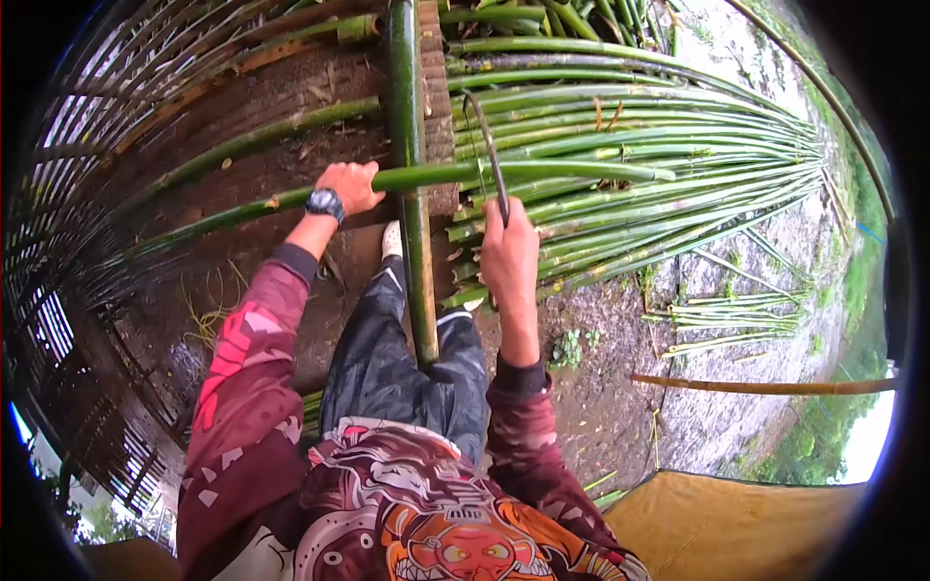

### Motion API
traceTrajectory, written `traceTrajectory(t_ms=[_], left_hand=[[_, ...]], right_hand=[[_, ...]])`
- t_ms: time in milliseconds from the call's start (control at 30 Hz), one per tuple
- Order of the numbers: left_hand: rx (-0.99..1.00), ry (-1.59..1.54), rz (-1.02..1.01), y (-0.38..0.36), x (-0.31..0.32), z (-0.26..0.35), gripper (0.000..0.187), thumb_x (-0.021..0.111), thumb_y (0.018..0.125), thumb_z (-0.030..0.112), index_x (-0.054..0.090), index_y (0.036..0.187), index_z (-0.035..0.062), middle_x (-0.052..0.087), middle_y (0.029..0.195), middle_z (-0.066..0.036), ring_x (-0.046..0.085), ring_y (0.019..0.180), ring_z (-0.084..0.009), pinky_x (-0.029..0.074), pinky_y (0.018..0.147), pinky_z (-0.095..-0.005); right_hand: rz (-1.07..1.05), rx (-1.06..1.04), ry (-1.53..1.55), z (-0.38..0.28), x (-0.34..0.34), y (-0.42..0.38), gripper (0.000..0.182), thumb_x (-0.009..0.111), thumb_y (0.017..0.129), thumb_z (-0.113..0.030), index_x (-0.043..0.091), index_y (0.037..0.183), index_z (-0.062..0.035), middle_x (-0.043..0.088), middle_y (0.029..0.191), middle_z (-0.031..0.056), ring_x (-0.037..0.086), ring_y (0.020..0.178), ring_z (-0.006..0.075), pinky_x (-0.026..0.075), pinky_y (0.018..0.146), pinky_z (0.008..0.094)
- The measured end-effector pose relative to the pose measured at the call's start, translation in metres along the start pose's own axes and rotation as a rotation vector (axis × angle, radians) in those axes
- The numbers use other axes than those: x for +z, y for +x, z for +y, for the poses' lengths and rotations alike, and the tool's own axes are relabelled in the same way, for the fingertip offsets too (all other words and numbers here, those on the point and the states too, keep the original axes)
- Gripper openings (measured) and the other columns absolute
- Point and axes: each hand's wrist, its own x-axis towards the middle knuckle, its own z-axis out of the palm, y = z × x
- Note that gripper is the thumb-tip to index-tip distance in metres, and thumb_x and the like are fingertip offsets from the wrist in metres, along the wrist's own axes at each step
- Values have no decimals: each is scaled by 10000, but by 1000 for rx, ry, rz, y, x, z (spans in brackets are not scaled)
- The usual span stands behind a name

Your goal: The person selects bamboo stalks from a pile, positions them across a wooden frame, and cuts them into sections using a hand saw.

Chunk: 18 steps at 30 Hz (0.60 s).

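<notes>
My left hand [351, 188], a watch at its wrist, is wrapped round a long green bamboo pole [436, 175]. That pole lies across a thicker bamboo pole [405, 87], which runs away from me from between my legs. Closed round the handle of a bow saw [491, 145], my right hand [511, 252] is just on the near side of the held pole. The saw's curved dark frame passes over the pole, and its thin blade meets the pole right of the crossing.
Many cut bamboo poles [697, 145] lie side by side on the right. Shorter thin pieces [736, 320] rest on the wet ground beyond. Slatted bamboo [68, 126] stands at the left, and a brown tarp [717, 523] hangs at the lower right.
</notes>
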Motion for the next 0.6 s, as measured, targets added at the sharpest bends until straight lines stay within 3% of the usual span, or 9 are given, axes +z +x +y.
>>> traceTrajectory(t_ms=[200,267,333,467,533,600], left_hand=[[0,10,-74,4,-7,-2,391,703,820,452,690,981,96,732,837,-224,724,834,-414,588,774,-526],[-33,-8,-84,5,-3,0,427,719,811,478,691,998,95,737,866,-231,727,846,-414,590,790,-522],[-18,-2,-118,5,-10,1,414,714,817,468,692,990,92,738,859,-226,728,837,-411,590,782,-523],[5,-38,-66,-11,4,9,381,707,801,442,695,941,88,737,837,-221,729,788,-402,596,733,-524],[52,44,62,0,-5,1,365,678,806,441,695,956,109,739,807,-200,735,767,-392,599,704,-536],[52,12,-13,5,2,-5,369,688,810,459,690,949,118,735,780,-191,734,751,-392,598,685,-529]], right_hand=[[8,-62,62,42,-8,-58,208,525,1062,-228,615,1114,-48,651,802,254,670,780,463,493,631,520],[-46,106,-10,28,-29,-82,212,519,1062,-222,620,1143,-54,653,818,261,669,802,471,502,651,520],[-10,93,-3,24,-26,-84,223,513,1063,-227,616,1143,-46,656,824,262,663,803,478,502,653,523],[-14,117,-118,53,6,-36,263,498,1064,-245,604,1147,-19,669,874,273,638,821,505,498,677,552],[33,-161,-237,92,30,33,273,500,1064,-254,620,1147,-24,653,893,277,605,792,515,481,711,569],[123,30,-10,94,18,-1,290,498,1074,-274,651,1119,-32,653,858,253,639,744,433,494,675,500]])
